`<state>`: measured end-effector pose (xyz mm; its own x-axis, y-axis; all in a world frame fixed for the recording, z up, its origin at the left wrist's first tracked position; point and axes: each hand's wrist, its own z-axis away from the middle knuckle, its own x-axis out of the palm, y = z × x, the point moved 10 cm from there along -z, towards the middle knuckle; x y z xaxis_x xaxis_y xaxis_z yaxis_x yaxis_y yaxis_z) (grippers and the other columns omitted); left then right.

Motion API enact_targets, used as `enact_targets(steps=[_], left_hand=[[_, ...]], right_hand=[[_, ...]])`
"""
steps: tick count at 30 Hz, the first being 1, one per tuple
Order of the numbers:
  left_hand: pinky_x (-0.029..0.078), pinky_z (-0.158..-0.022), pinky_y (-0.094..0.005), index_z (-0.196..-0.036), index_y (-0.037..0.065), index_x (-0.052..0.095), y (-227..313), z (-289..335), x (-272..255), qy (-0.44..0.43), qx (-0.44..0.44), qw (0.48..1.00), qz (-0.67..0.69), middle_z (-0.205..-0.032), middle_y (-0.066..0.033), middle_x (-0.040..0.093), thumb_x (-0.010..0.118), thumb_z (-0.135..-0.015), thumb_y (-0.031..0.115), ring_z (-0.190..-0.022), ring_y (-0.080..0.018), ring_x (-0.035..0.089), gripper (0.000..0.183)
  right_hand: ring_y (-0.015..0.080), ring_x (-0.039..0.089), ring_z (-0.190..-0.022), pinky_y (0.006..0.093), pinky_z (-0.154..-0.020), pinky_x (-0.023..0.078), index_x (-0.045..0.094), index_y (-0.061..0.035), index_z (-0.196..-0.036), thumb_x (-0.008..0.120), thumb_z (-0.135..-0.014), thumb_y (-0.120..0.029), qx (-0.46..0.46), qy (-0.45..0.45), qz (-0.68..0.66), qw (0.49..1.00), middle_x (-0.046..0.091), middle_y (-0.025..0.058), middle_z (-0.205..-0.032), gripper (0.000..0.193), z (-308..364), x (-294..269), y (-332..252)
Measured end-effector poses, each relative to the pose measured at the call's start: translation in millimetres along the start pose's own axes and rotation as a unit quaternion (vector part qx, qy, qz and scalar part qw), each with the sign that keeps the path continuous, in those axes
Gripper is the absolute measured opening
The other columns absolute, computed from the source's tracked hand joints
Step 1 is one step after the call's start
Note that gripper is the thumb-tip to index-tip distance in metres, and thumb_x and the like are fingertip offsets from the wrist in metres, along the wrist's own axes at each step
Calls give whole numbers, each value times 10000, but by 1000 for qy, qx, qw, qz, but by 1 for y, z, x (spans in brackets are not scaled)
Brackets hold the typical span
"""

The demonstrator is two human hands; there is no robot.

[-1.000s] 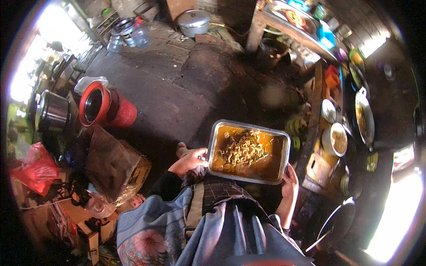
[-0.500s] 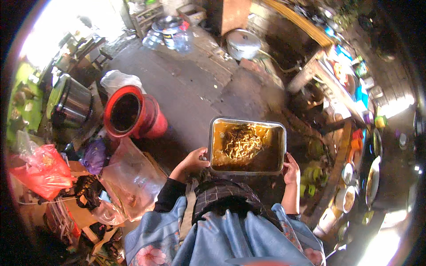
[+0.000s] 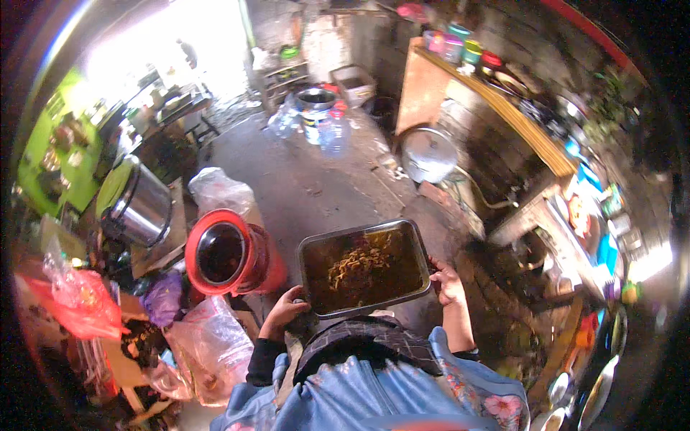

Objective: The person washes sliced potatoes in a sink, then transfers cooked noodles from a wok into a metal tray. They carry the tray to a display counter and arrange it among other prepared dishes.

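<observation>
Between my two hands is a rectangular metal tray (image 3: 313, 251) with a silvery rim, held in front of my waist. Brown liquid fills it, and a heap of pale yellowish strips (image 3: 359, 267) lies in the middle; their exact kind is hard to make out. My left hand (image 3: 289, 309) is closed on the tray's near left corner. At the right side, my right hand (image 3: 447, 281) grips the edge, its fingers partly hidden by the rim. The tray tilts slightly, its right side farther from me than its left.
A red cylindrical container (image 3: 251, 251) with a dark opening stands just left of the tray. Plastic bags (image 3: 212, 345) and a steel pot (image 3: 144, 205) are farther left. A lidded pot (image 3: 429, 154) sits ahead, near a wooden-edged counter (image 3: 503, 118). Water bottles (image 3: 334, 133) stand at the back.
The view has tilted up and turned, showing more of the room's far side. The tray, still in both hands, now sits lower and more to the left, nearer the red container, and is slightly angled.
</observation>
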<state>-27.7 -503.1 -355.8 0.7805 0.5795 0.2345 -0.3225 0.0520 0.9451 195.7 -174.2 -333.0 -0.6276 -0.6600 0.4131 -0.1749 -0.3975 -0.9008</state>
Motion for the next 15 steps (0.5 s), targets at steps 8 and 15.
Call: enact_targets(steps=[8,15], left_hand=[[415,-797,-255,-1064,5,521,81,-63,-53,106,59,992,44,-987,-46,553,602,-670,16,-909,-129,519,403],[431,-740,-245,-1073,4,506,125,-144,-149,145,38,986,74,-968,-38,540,632,-663,53,-835,-109,517,432]], right_hand=[[211,534,-998,290,-874,421,451,54,-1188,503,-599,18,65,-165,37,984,537,111,-1130,592,-167,133,-69],[208,542,-990,283,-838,441,430,63,-1202,441,-600,57,65,-169,80,980,536,121,-1139,601,-315,221,-50]])
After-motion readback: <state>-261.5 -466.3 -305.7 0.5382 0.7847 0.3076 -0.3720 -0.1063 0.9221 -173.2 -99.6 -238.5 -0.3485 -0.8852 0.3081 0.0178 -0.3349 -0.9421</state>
